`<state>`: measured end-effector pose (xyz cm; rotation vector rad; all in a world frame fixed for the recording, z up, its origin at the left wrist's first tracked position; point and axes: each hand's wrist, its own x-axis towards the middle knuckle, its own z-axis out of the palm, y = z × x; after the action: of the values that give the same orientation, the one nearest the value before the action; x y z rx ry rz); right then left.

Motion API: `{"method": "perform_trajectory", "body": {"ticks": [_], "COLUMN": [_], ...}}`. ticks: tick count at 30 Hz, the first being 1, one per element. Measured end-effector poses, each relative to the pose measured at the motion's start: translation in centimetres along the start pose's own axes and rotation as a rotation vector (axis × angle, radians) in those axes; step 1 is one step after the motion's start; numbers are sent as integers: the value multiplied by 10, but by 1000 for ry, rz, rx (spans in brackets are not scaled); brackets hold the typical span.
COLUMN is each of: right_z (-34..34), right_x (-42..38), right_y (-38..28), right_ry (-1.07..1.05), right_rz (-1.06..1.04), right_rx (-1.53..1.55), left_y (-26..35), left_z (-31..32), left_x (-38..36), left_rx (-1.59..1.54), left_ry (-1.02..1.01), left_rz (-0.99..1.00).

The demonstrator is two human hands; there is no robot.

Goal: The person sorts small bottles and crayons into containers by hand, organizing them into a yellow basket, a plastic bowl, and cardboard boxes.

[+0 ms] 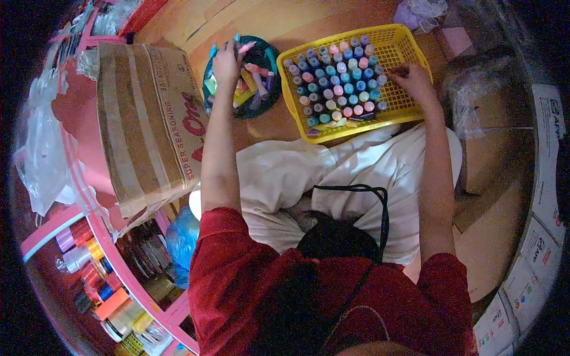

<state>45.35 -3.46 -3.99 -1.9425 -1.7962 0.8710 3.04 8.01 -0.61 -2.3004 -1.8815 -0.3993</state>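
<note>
My left hand (227,64) is over a round dark green basket (275,56) at the upper middle. A pink marker (247,46) sits between its thumb and fingers, which look closed on it. Yellow, pink and lilac markers (261,86) lie loosely in that basket. My right hand (415,83) is over the right side of a yellow plastic basket (409,44). Its fingers are curled together, and anything in them is too small to make out. Bottles or markers with rounded caps (338,90) stand upright in rows left of this hand, in blue, teal, pink and grey.
A large cardboard box (139,118) stands at the left beside a pink shelf (98,237) holding ribbon spools (92,276). Cardboard (493,231) and white printed boxes (543,237) line the right. A lilac bundle (420,13) lies at the top right. My crossed legs (279,172) are below the baskets.
</note>
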Motion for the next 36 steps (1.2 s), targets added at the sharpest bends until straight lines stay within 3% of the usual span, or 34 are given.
{"method": "perform_trajectory", "body": {"ticks": [3, 10, 15, 19, 22, 24, 26, 31, 36], "right_z": [-9, -7, -9, -22, -46, -52, -54, -64, -55], "right_x": [-6, -7, -6, -19, -46, -70, -81, -93, -85], "right_y": [-15, -9, -8, -28, -67, -92, -104, -99, -71], "right_ry": [-27, 70, 158, 266, 236, 139, -11, 58, 156], "right_rz": [12, -26, 9, -69, -266, -380, -455, -421, -315], "right_rx": [19, 2, 198, 340, 402, 423, 425, 201, 15], "left_y": [0, -7, 3, 43, 110, 148, 196, 246, 251], "left_z": [1, 16, -20, -77, -130, -129, -151, -124, -110], "left_x": [5, -4, -19, -29, -43, -55, -65, -68, -79], "left_rx": [91, 123, -209, -547, -860, -1160, -924, -932, -1125], "left_ry": [-110, -62, 296, 410, 282, 118, -9, -25, -140], "left_rz": [95, 294, 115, 7, 104, 176, 258, 357, 250]}}
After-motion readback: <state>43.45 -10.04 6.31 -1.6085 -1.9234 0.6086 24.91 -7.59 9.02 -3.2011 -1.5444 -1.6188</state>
